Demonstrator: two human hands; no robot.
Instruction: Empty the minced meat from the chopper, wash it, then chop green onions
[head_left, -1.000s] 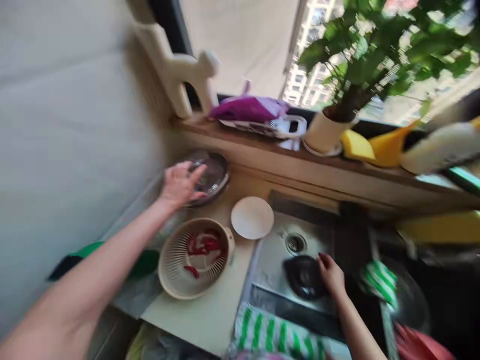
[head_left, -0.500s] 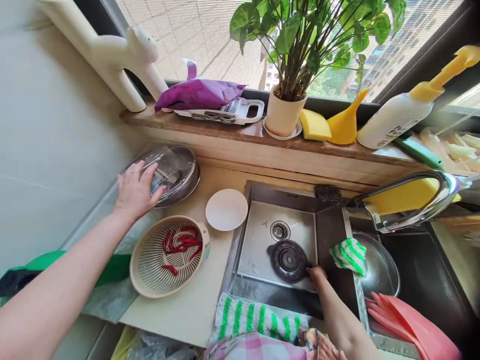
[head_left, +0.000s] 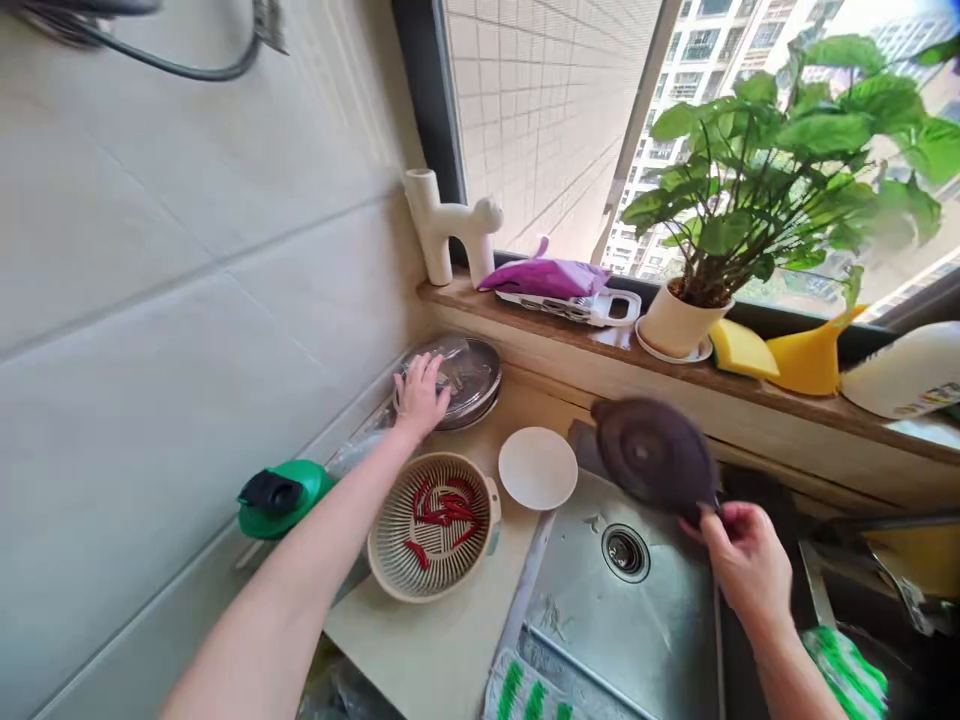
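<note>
My right hand (head_left: 746,560) pinches the edge of a dark round lid (head_left: 658,455) with small tabs, held raised and tilted above the steel sink (head_left: 585,625). Motion blurs the lid a little. At the back left corner, my left hand (head_left: 421,400) is spread over a stack of dark round pans or trays (head_left: 484,380) topped with clear plastic; whether it presses on them I cannot tell. Below my left forearm is a beige colander (head_left: 390,570) with several red chillies (head_left: 448,508) in it. A white bowl (head_left: 538,468) sits between colander and sink.
On the window ledge (head_left: 517,310) stand a white animal-shaped ornament (head_left: 457,225), a purple packet (head_left: 555,278), a potted plant (head_left: 682,320), a yellow sponge (head_left: 742,348), a yellow funnel (head_left: 810,355) and a white bottle (head_left: 907,370). Striped cloths (head_left: 844,670) lie at the sink. A green container (head_left: 292,495) stands left.
My right hand has lifted the lid from the sink floor to above the sink's back edge. My left hand remains over the stack. The view has swung left and up.
</note>
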